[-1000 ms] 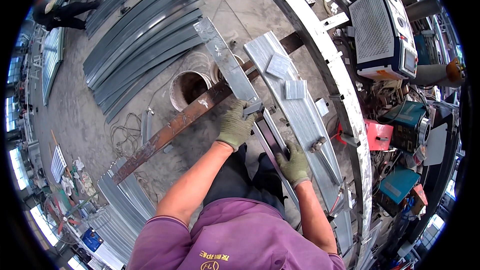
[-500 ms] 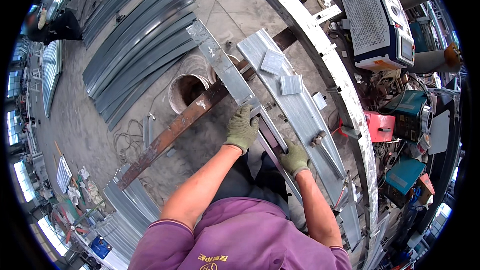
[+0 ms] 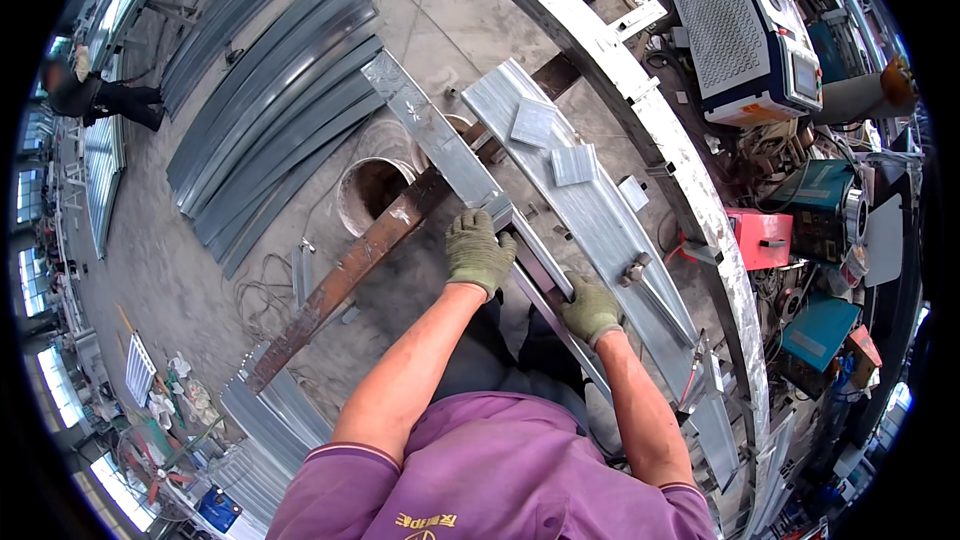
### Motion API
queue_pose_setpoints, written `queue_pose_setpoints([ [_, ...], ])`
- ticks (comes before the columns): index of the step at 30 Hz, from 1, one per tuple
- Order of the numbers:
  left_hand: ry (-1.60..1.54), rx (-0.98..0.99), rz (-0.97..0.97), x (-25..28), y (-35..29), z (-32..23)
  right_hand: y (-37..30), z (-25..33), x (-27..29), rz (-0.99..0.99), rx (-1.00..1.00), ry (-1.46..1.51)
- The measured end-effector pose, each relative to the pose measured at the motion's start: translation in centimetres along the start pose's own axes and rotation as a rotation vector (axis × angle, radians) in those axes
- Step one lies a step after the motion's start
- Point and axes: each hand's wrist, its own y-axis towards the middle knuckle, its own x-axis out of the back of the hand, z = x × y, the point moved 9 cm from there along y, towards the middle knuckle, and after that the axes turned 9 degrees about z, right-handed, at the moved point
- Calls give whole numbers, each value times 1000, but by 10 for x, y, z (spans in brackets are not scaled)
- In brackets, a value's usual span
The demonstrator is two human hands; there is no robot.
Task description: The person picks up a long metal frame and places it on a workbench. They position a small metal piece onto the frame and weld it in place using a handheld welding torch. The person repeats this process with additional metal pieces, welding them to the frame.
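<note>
My left hand [image 3: 478,254], in a green work glove, rests with its fingers curled over the edge of a long galvanized steel profile [image 3: 430,125], near its middle. From there an open slotted steel channel [image 3: 537,266] runs back toward my body. My right hand [image 3: 590,307], gloved the same way, is closed around a narrow metal bar [image 3: 552,278] lying along that channel. The palm side of both gloves is hidden. Beneath the profile passes a rusty brown beam [image 3: 345,275].
Right of my hands lies a wide steel channel [image 3: 590,215] carrying small square plates [image 3: 574,165] and a hammer [image 3: 636,268]. Buckets [image 3: 350,202] stand beyond the beam. Long steel profiles [image 3: 270,110] are stacked at left. A white machine [image 3: 735,40] stands at right; another person [image 3: 95,95] is far left.
The view has shifted slightly. My left hand's fingers sit a little farther left on the profile; my right hand keeps its place on the bar. The person far left has moved.
</note>
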Motion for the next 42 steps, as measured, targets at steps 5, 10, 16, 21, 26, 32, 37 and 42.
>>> queue_pose_setpoints([
  [5,20,-45,30,-5,3,0,-4,-31,4,92,115,344],
  [10,4,9,45,-8,1,5,-42,-136,40,-406,-263,181],
  [16,0,-2,47,-5,0,2,-48,-251,1,-354,-638,-96],
  [21,12,-50,22,-8,3,-2,-23,-300,-17,-304,-584,-192],
  [26,-8,-25,-11,-12,1,12,-47,-248,24,-417,-288,-57],
  [32,11,3,1,-7,3,3,-57,-145,42,-415,-37,385],
  [37,10,32,0,-15,2,11,-65,25,79,-388,353,490],
  [42,26,31,-40,-15,3,7,-21,48,54,-217,220,334],
])
